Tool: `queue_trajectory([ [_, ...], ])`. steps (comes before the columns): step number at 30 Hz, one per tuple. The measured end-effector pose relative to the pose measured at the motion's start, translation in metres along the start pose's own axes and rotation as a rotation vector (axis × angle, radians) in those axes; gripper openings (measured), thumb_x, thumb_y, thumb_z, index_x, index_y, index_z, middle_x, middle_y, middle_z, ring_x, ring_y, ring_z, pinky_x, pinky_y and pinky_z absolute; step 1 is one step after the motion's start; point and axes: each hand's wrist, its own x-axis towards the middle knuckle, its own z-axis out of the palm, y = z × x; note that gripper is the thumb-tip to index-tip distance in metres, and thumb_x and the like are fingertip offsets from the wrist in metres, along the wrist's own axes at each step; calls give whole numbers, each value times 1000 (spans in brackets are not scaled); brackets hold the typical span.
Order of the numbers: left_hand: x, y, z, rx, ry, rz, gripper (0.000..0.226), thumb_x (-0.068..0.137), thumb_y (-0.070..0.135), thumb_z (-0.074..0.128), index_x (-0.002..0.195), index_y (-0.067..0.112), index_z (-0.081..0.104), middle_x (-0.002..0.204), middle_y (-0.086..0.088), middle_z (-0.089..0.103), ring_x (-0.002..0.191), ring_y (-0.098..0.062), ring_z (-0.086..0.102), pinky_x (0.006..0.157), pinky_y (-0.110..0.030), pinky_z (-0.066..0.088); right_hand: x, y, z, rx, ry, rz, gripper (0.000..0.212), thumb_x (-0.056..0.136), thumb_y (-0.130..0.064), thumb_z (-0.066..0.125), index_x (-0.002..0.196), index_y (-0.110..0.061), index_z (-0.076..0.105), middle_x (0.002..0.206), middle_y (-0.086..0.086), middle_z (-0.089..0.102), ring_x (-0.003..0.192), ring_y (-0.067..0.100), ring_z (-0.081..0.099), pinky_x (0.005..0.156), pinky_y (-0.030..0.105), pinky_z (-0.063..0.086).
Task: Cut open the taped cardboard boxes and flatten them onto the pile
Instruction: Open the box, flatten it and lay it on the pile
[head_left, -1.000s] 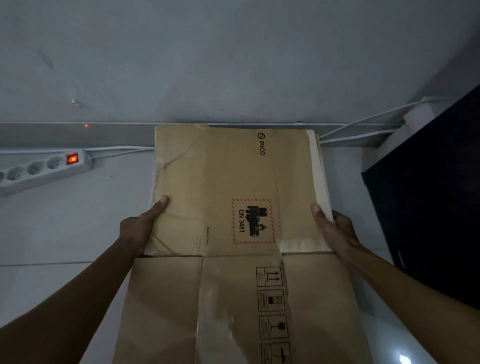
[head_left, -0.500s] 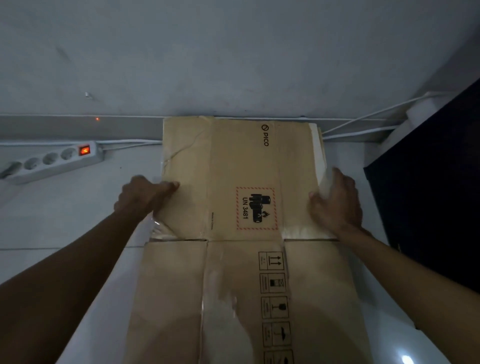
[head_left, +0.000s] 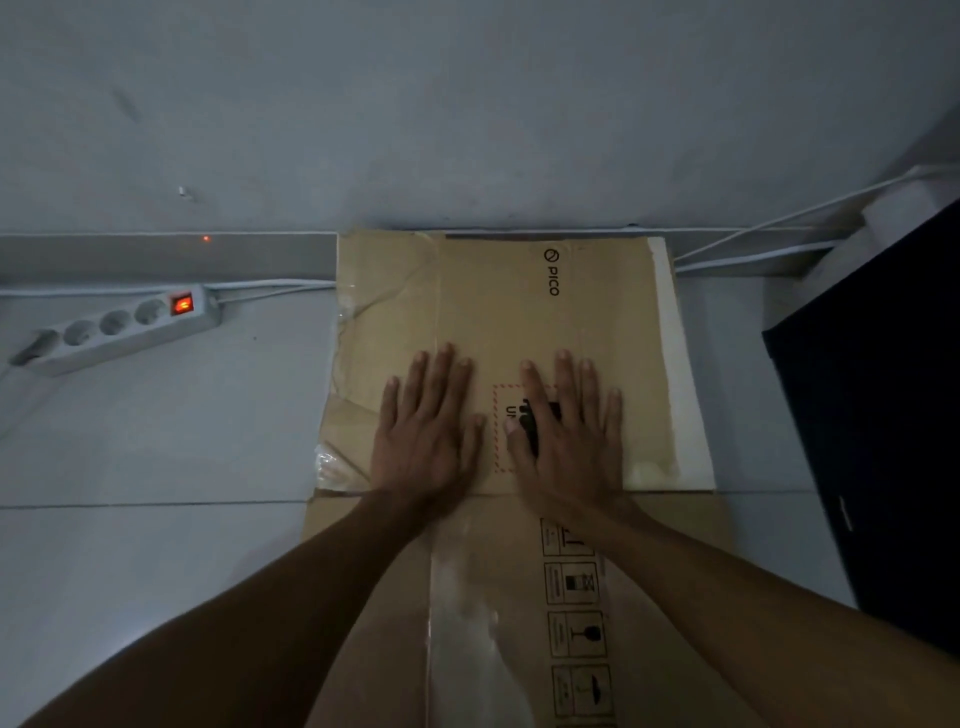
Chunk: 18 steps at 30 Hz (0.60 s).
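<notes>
Head view: pressing the flattened box onto the pile by the wall.

Your left hand (head_left: 423, 434) and right hand (head_left: 566, 436) lie wide and flat, holding nothing, on the flattened box (head_left: 498, 322); lean evenly, then work outward toward the raised left edge.

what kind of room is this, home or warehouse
Probably a room at home or a small office, not a warehouse: a pale tiled floor meets a plain wall, and a lit power strip lies on the floor beside the flattened cardboard.
</notes>
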Motion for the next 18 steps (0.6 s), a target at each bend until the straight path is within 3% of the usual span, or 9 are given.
queue_trajectory([
  [7,-2,-2,9,-6,25,9,68,100,49,21,160,20,6,167,-3,-5,154,-23,-7,123,-51,6,0,1,9,-24,32,-17,70,96,-56,25,158,-29,8,166,9,-5,152,31,-6,118,62,6],
  [11,15,-9,18,22,5,13,69,100,50,17,160,19,1,167,-4,-10,153,-23,-11,123,-50,2,20,4,21,-84,41,-23,72,94,-55,29,158,-27,10,166,11,-1,152,34,-2,117,63,6],
  [18,18,-8,9,25,-24,-2,69,98,50,12,159,21,-1,166,-3,-12,153,-24,-13,123,-50,1,22,2,12,-84,-10,-5,71,95,-59,19,158,-32,0,165,7,-10,152,30,-11,118,61,2],
])
